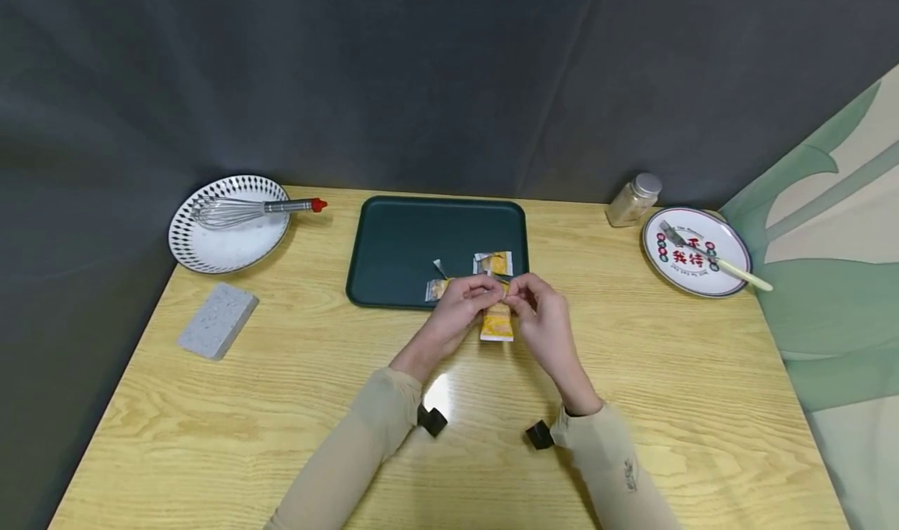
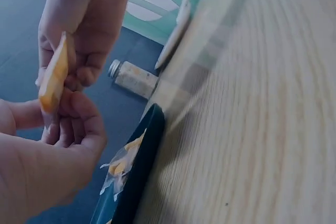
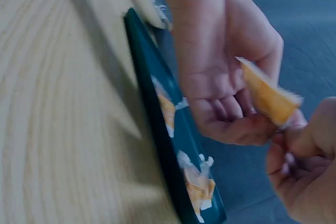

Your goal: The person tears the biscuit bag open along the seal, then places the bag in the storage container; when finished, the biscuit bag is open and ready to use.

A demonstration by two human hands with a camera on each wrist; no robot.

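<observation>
Both hands meet over the front right part of a dark green tray [image 1: 421,237], pinching the top end of a yellow-and-clear snack packet [image 1: 497,325]. My left hand [image 1: 458,310] grips it from the left with thumb and fingers. From the right, my right hand [image 1: 544,323] pinches it close beside the left fingertips. In both wrist views the packet [image 3: 269,95] hangs tilted between the hands, and fingers hide its pinched end. On the tray lie a similar packet [image 1: 494,263] and a crumpled wrapper [image 1: 435,289], partly behind the left hand.
A whisk [image 1: 246,211] lies across a patterned plate [image 1: 211,257] at the back left, with a grey block [image 1: 219,321] in front. Back right are a lidded jar [image 1: 634,200] and a plate [image 1: 688,280] carrying a fork [image 1: 726,268]. A dark curtain stands behind the table.
</observation>
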